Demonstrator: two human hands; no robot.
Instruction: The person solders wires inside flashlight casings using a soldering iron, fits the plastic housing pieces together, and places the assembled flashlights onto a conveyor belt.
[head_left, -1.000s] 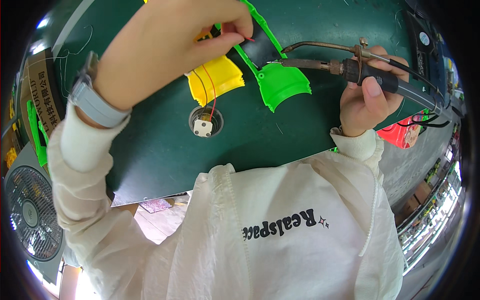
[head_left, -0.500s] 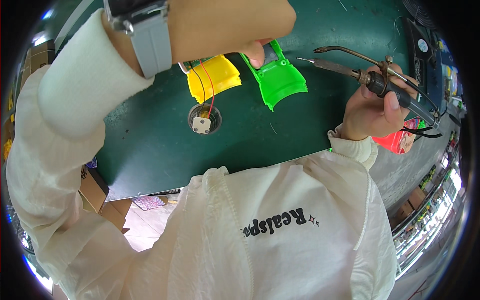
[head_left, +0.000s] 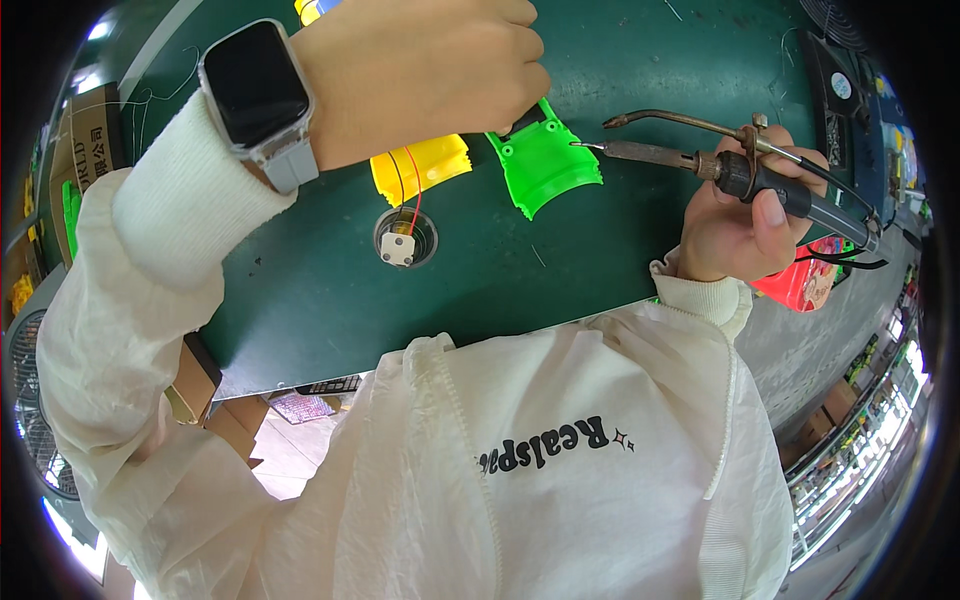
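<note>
My right hand (head_left: pixel 735 235) is closed around the handle of a soldering iron (head_left: pixel 650 155) with a curved metal solder-feed tube clamped alongside it. The iron's tip points left, close to the right edge of a green plastic shell (head_left: pixel 552 175). At the far end of that shell my left hand (head_left: pixel 430 85) is curled over it, fingertips mostly hidden under the knuckles. Left of it lies a yellow plastic shell (head_left: pixel 430 172), partly covered by my left wrist. Red and black wires (head_left: pixel 417 190) run from there to a small white-ended motor (head_left: pixel 398 249), sitting in a round hole (head_left: pixel 432 243).
A green tabletop (head_left: pixel 500 285) spans the work area. Right of it are a black device (head_left: pixel 842 90) and a red packet (head_left: pixel 800 285). A cardboard box (head_left: pixel 95 140) and a fan (head_left: pixel 40 410) stand at left. A yellow and blue item (head_left: pixel 312 10) shows at the top.
My left hand has turned and come slightly lower, showing the watch face and hiding its fingertips. The soldering iron has shifted left and its tip has dropped towards the green shell.
</note>
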